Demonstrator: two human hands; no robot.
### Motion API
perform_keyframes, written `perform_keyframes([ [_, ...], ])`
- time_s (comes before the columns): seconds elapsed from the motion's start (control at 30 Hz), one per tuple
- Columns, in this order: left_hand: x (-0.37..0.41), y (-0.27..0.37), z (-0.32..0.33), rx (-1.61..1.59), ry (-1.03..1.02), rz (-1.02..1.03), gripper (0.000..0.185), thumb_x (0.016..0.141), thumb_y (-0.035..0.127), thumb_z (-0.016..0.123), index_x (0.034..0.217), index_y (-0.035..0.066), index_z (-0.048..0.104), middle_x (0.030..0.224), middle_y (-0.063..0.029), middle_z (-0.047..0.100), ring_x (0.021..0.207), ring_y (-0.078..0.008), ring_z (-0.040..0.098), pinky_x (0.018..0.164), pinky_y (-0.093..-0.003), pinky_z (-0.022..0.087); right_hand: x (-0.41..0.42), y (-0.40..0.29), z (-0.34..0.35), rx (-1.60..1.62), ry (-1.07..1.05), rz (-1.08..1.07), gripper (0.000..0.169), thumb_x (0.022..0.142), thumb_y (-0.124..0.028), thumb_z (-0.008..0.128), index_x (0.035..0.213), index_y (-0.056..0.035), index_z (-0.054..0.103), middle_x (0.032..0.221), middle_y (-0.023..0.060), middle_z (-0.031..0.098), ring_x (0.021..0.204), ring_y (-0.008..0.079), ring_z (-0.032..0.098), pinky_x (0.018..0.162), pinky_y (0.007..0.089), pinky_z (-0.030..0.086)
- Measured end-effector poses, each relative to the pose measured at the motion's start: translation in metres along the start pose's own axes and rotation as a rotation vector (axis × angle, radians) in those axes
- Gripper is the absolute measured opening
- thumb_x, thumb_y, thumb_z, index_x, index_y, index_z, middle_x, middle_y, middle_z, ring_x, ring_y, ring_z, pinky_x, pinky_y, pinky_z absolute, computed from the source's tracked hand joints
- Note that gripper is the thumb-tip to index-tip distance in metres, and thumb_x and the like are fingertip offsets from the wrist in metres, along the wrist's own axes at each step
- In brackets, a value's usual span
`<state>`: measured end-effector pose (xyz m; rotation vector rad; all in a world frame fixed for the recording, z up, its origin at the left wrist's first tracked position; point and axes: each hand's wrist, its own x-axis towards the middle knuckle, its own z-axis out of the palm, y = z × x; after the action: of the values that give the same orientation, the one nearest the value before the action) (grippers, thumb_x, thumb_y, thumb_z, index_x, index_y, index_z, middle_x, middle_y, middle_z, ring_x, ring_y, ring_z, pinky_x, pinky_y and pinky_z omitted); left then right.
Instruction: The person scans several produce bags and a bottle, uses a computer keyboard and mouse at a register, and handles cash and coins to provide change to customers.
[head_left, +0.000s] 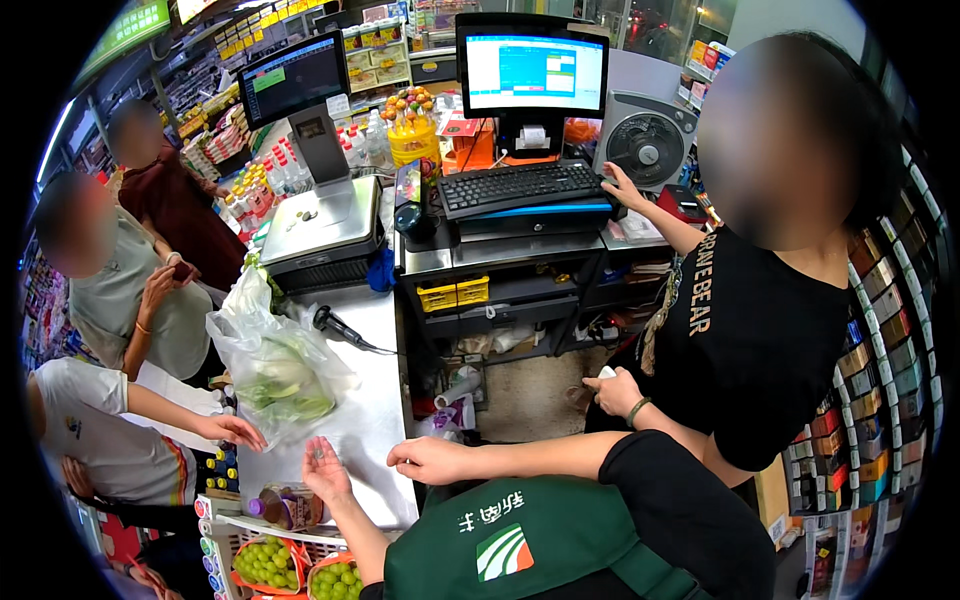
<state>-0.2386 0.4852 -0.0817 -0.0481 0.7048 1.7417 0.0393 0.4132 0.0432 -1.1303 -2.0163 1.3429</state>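
Observation:
My left hand (327, 471) is held palm up over the steel counter (371, 375), with a small silvery piece, apparently a coin (318, 454), lying on it. To its right, my right hand (429, 459) hovers at the counter's edge with curled fingers; its underside is hidden. Just beyond my left hand, a customer's hand (234, 430) reaches across with the palm down. A clear plastic bag (289, 375) of leafy green vegetables rests on the counter beside a black handheld barcode scanner (337, 324). Nearest my left wrist lies a bottle with a purple cap (289, 507).
Several coins lie on a weighing scale (322, 221). Behind the counter are a keyboard (525, 187), a lit monitor (534, 75) and a fan (646, 142). A co-worker (757, 322) stands close on my right. Green grapes (266, 562) sit at the near left. Two more people stand farther left.

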Motion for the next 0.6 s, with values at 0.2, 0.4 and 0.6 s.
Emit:
perform_keyframes([
  [0.2, 0.001, -0.005, 0.006, 0.041, 0.035, -0.013, 0.035, 0.093, 0.014, 0.049, 0.118, -0.011, 0.051, 0.121, -0.0229, 0.054, 0.113, -0.0336, 0.056, 0.099, -0.0403, 0.050, -0.001, 0.001, -0.002, 0.004, 0.017, -0.012, 0.028, 0.093, -0.018, 0.051, 0.114, -0.0005, 0.059, 0.108, 0.0165, 0.063, 0.094, 0.0307, 0.063, 0.083, 0.0388, 0.050],
  [0.4, 0.001, -0.001, 0.004, 0.031, 0.055, 0.021, 0.035, 0.094, 0.014, 0.047, 0.119, -0.011, 0.051, 0.122, -0.0232, 0.053, 0.113, -0.0339, 0.055, 0.099, -0.0406, 0.050, 0.002, 0.006, -0.001, -0.014, -0.002, -0.025, 0.028, 0.092, -0.017, 0.052, 0.113, -0.0007, 0.059, 0.107, 0.0173, 0.063, 0.096, 0.0320, 0.063, 0.083, 0.0395, 0.050],
  [0.6, 0.001, -0.002, 0.006, 0.011, 0.061, 0.028, 0.036, 0.096, 0.015, 0.044, 0.119, -0.012, 0.050, 0.123, -0.0240, 0.051, 0.114, -0.0348, 0.054, 0.101, -0.0413, 0.050, 0.005, 0.011, 0.002, -0.005, 0.000, -0.043, 0.027, 0.091, -0.016, 0.051, 0.112, -0.0008, 0.059, 0.106, 0.0182, 0.063, 0.096, 0.0330, 0.063, 0.083, 0.0408, 0.049],
])
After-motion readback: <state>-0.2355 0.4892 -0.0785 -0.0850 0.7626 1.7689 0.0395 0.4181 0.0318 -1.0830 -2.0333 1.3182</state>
